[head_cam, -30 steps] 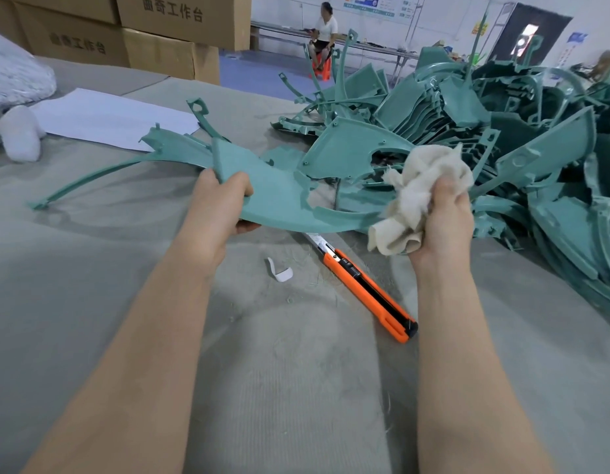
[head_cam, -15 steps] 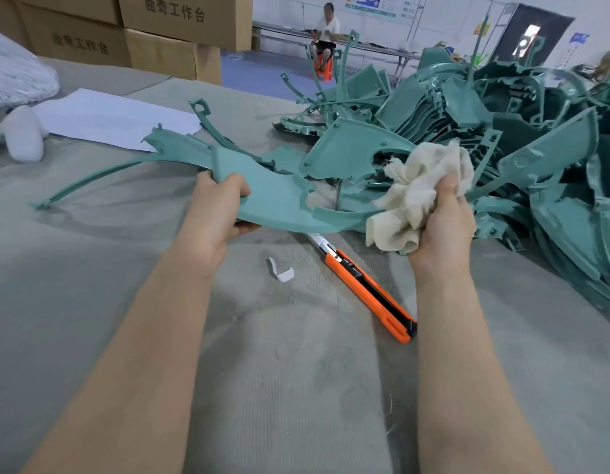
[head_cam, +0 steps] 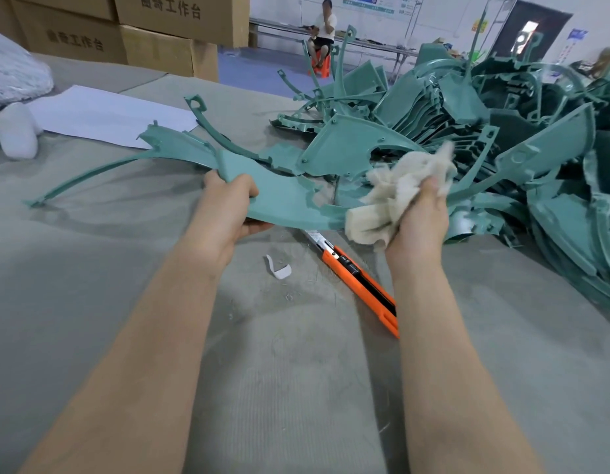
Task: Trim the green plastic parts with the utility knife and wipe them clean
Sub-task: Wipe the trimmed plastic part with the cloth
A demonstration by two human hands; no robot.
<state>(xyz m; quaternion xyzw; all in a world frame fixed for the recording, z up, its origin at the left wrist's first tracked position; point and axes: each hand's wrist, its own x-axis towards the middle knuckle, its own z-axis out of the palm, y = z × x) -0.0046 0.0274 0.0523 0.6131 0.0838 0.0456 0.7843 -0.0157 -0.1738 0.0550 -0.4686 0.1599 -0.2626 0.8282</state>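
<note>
Leftward by a little, the right hand (head_cam: 421, 220) has carried its crumpled off-white cloth (head_cam: 392, 196) along the green plastic part (head_cam: 283, 196) since a second ago, closer to the left hand (head_cam: 225, 210); the knife has not shifted.

At the far left a white sheet of paper (head_cam: 105, 114) lies on the grey felt-covered table (head_cam: 296, 371). The part's thin curved arm reaches out to the left, with its tip at the table surface. The left hand grips the part's broad flat section, fingers curled over the top edge and thumb underneath. Below it lies a small white scrap (head_cam: 279, 268), and just beside that the orange utility knife (head_cam: 361, 285) rests on the table with its blade out. The right hand clutches the cloth against the part's right end. Behind it sits a heap of green parts (head_cam: 502, 131).
</note>
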